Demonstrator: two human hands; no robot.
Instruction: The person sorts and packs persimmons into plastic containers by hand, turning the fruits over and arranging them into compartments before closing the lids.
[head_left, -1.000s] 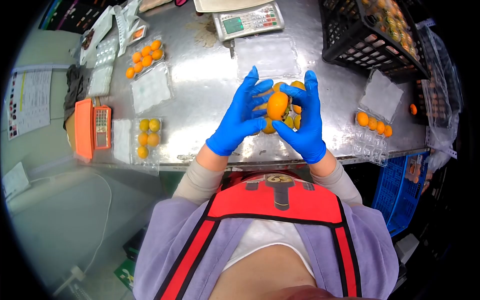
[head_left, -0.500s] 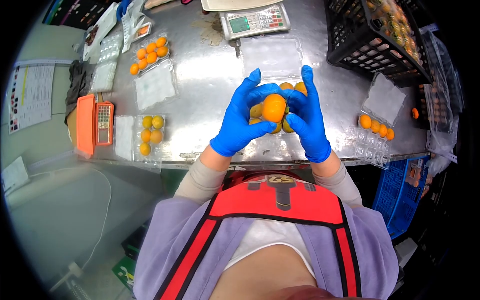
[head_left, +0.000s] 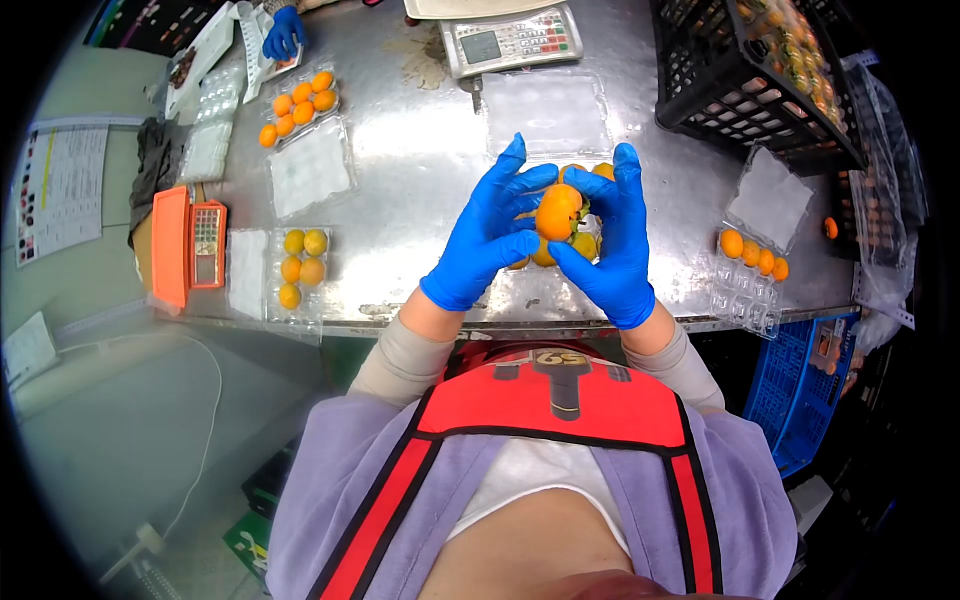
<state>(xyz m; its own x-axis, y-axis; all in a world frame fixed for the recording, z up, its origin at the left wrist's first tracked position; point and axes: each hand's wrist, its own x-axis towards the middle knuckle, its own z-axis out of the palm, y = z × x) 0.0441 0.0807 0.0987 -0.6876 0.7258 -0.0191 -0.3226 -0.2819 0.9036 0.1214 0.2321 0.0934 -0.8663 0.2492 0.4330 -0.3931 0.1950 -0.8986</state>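
Bare metal shines across this crowded workroom, where the table [head_left: 400,170] carries a white scale [head_left: 520,42] at its far side, an orange scale [head_left: 171,250] and clear fruit packs [head_left: 311,172] to the left, and a black crate [head_left: 745,65] far right, with a co-worker's gloved hand [head_left: 285,33] at the far left. Near the front edge, above more fruit [head_left: 583,245], the blue-gloved right hand [head_left: 618,250] grips an orange fruit [head_left: 558,212] between thumb and fingers; the left hand [head_left: 470,245] curves alongside, though whether it touches I can't tell.
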